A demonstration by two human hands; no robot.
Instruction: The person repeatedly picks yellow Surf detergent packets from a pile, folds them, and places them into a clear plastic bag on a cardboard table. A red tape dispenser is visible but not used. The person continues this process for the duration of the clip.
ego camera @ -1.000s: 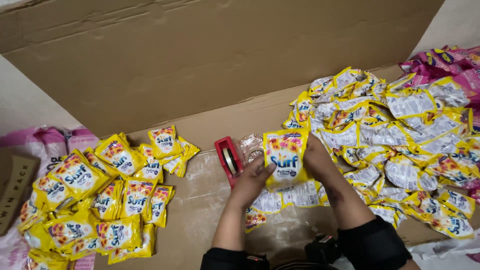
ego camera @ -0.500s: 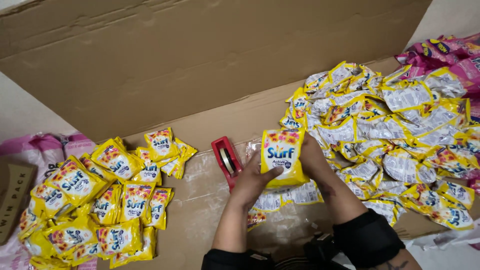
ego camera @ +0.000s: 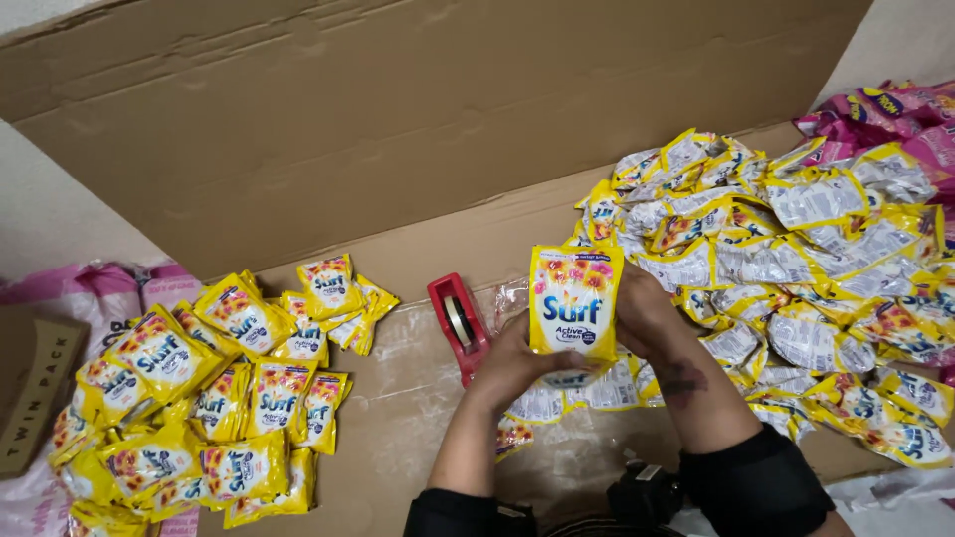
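Both my hands hold a yellow detergent sachet [ego camera: 575,301] upright over the cardboard sheet. My left hand [ego camera: 515,356] grips its lower left edge and my right hand [ego camera: 645,316] grips its right side. More flat sachets [ego camera: 572,393] lie just under my hands. A red tape dispenser [ego camera: 459,324] lies on the cardboard just left of my left hand. A big loose heap of yellow sachets [ego camera: 796,259] spreads out to the right. A second group of yellow sachets [ego camera: 214,388] lies to the left.
A large brown cardboard sheet [ego camera: 418,149] stands folded up behind the work area, its lower flap [ego camera: 398,418] under everything. Pink packaging [ego camera: 895,114] sits at the far right, a pink bag [ego camera: 109,283] at far left, and a brown cardboard box [ego camera: 30,388] at the left edge.
The sachet stays upright in both hands and has shifted slightly left and up in view as the camera moved. The piles and tape dispenser have not moved.
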